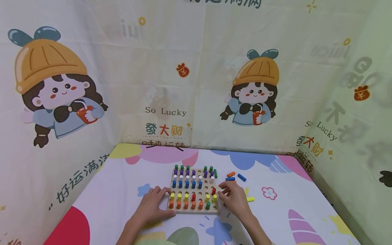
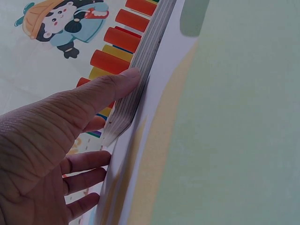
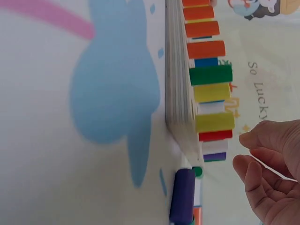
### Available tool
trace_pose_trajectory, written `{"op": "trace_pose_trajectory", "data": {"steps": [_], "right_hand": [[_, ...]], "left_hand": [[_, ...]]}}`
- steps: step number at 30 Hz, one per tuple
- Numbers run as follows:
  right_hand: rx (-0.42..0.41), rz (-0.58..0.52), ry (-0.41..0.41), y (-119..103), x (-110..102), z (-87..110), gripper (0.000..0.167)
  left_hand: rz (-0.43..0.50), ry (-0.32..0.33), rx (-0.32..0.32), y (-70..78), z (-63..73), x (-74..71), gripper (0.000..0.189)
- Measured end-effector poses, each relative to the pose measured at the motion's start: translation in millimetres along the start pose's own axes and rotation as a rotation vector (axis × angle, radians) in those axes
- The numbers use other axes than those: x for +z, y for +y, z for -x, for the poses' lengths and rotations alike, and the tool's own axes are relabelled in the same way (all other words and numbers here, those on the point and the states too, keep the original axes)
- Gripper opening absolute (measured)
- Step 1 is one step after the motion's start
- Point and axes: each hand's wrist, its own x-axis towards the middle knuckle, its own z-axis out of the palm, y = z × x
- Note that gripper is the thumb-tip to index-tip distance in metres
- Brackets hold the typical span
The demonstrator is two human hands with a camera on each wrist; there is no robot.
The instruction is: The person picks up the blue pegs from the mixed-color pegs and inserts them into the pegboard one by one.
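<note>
A wooden pegboard (image 1: 196, 212) lies on the table, with rows of coloured pegs standing in it. My left hand (image 1: 152, 205) holds its front-left corner, thumb against the layered front edge (image 2: 147, 61) and index finger at the left side. Beyond the board's right edge hovers my right hand (image 1: 235, 198), thumb and index finger apart with nothing between them in the right wrist view. Closest to those fingertips stand a red peg (image 1: 213, 191) and a yellow peg (image 3: 214, 122). A green peg (image 1: 208, 205) stands in the front row beside orange ones; another red peg (image 1: 193, 197) is in the yellow row.
Right of the board lie loose pegs: an orange peg (image 1: 231, 174), blue pegs (image 1: 242, 177) and a yellow peg (image 1: 250, 199) partly behind my right hand. A purple peg (image 3: 182, 197) lies by the board's corner. A printed curtain (image 1: 199, 85) surrounds the table.
</note>
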Motion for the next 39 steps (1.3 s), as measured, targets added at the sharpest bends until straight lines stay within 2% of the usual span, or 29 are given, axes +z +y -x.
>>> {"op": "trace_pose_trajectory", "data": {"steps": [15,24,39], "right_hand": [[0.107,0.011,0.034,24.0,-16.6,5.8,0.020],[0.113,0.035,0.069,38.0,-24.6,9.0,0.021],[0.216,0.091,0.009,50.6,-36.7,9.8,0.024]], "left_hand": [[-0.004,-0.002,0.003,-0.5,-0.2,0.1,0.073],[-0.004,0.000,-0.002,-0.3,-0.3,-0.2,0.071],[-0.002,0.002,-0.005,0.0,0.2,-0.3,0.072]]}}
